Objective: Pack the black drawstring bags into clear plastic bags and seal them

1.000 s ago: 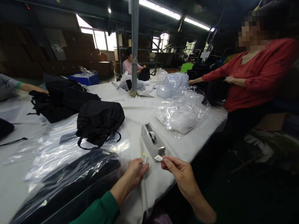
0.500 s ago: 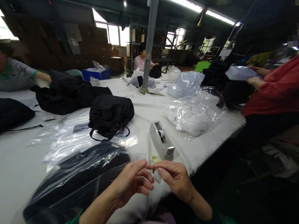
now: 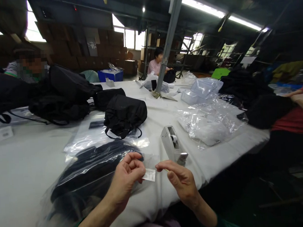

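Observation:
My left hand (image 3: pixel 129 171) pinches a small white printed label (image 3: pixel 149 175) between thumb and fingers. Just to its right, my right hand (image 3: pixel 180 180) has its index finger and thumb apart, near the label's edge but not touching it. A sliver of something yellow shows by the right fingers; I cannot tell whether it lies on the table. Beyond the right hand stands a grey tape dispenser (image 3: pixel 174 146). Under and left of my left hand lies a dark folded item in a clear plastic bag (image 3: pixel 93 175).
A black drawstring bag (image 3: pixel 126 113) rests on flat clear bags (image 3: pixel 83 140) on the white-covered table (image 3: pixel 18 162). Crumpled clear plastic (image 3: pixel 211 123) and clear plastic boxes (image 3: pixel 203 89) lie right. More black bags (image 3: pixel 60 91) are left. Co-workers sit or stand around; a metal post (image 3: pixel 169 40) rises behind.
The white label now shows in my left hand's pinch; before, something whitish was at my right fingertips. My hands have drawn apart slightly. The view has turned left.

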A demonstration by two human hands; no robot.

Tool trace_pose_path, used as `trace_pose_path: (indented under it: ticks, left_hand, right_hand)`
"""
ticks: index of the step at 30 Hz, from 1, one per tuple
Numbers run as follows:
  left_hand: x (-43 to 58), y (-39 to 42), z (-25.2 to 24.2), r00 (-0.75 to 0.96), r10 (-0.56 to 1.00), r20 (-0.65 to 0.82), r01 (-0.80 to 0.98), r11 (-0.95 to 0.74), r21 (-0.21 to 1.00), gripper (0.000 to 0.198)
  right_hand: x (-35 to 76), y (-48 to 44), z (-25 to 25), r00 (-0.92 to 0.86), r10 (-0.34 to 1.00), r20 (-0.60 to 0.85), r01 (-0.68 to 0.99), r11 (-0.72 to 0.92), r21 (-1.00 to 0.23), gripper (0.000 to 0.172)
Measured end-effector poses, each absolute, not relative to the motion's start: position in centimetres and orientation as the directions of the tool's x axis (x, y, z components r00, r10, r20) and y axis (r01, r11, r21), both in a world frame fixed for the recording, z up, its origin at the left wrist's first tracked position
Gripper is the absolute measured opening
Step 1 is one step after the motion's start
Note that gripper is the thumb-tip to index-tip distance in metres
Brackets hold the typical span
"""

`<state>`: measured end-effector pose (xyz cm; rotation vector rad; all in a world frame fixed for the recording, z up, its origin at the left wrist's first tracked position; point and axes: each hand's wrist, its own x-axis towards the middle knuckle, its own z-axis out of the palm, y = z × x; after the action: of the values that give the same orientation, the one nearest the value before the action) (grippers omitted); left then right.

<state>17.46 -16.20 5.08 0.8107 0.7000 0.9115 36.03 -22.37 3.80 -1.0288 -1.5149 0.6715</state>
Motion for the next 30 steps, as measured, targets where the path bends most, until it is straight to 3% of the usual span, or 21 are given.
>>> trace_pose_path:
  ticks: [3,7,15,21,25,30]
  left_hand:
    - [16.5,-15.9,5.9,0.356,0.931,-0.077,-0.360,0.213,0.908,0.042]
    - [15.3,-15.8,6.7,0.341,0.939,-0.043,-0.322,0.160,0.933,0.040]
    - [12.6,-14.7,6.8,0.335,0.936,-0.104,-0.303,0.212,0.929,0.041]
    - [9.0,-13.9,8.2,0.255,0.964,-0.077,0.018,0.075,0.997,0.037]
    - [5.0,-12.1,8.4,0.156,0.988,0.014,0.116,-0.033,0.993,0.035]
    - [0.3,-8.7,8.4,0.151,0.987,0.062,0.283,-0.103,0.953,0.038]
  right_hand:
    - [35.1,-21.7,5.0,0.092,0.961,0.259,0.137,0.246,-0.960,0.028]
    - [33.3,-19.9,7.1,-0.023,0.999,0.045,0.104,0.047,-0.993,0.030]
    - [31.1,-16.9,9.1,-0.089,0.994,-0.065,0.151,-0.051,-0.987,0.025]
    - [30.0,-15.3,8.9,-0.077,0.988,-0.137,0.160,-0.124,-0.979,0.027]
    - [29.5,-14.3,8.7,-0.056,0.987,-0.152,0.158,-0.142,-0.977,0.028]
    - [29.0,-12.6,8.9,-0.074,0.979,-0.192,0.182,-0.176,-0.968,0.029]
